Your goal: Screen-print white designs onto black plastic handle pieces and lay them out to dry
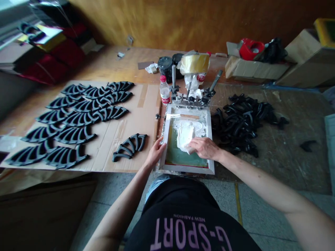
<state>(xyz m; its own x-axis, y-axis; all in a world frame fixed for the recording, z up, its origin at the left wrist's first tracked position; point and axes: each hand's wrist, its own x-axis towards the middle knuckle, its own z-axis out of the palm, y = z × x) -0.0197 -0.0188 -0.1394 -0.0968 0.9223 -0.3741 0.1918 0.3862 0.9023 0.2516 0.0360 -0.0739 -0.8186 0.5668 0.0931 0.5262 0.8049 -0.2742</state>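
While the left hand [157, 148] clamps the screen frame [209, 130] at 9 o'clock, the right hand [205, 148] seemingly spreads white paste [183, 131]; its grip I cannot tell; steady bracing matters.

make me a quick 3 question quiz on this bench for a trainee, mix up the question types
1. True or false: the left hand touches the edge of the screen frame.
2. Where are the fingers of the right hand?
a) on the bottle cap
b) at the white paste
c) on the cardboard sheet
3. Fill the gap: the loose heap of black curved parts lies to the ____ of the frame, as the person sees it.

Key: 1 true; 2 b; 3 right
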